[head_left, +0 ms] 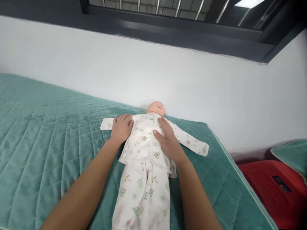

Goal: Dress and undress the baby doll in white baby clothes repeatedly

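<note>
A baby doll lies on its back, its head close to the white wall. It wears a white printed jacket with long sleeves and matching printed trousers. My left hand rests flat, fingers stretched, on the jacket's left-side sleeve near the shoulder. On the chest, just right of the jacket's front edge, lies my right hand with its fingers extended and thumb apart. Both sleeves spread outward over the green quilted cover. The lower ends of the trousers run out of view.
The green quilted cover spreads under the doll, its edge falling away at the right. Behind it stands a white wall below a dark window frame with metal bars. A red plastic object with green cloth is at the right.
</note>
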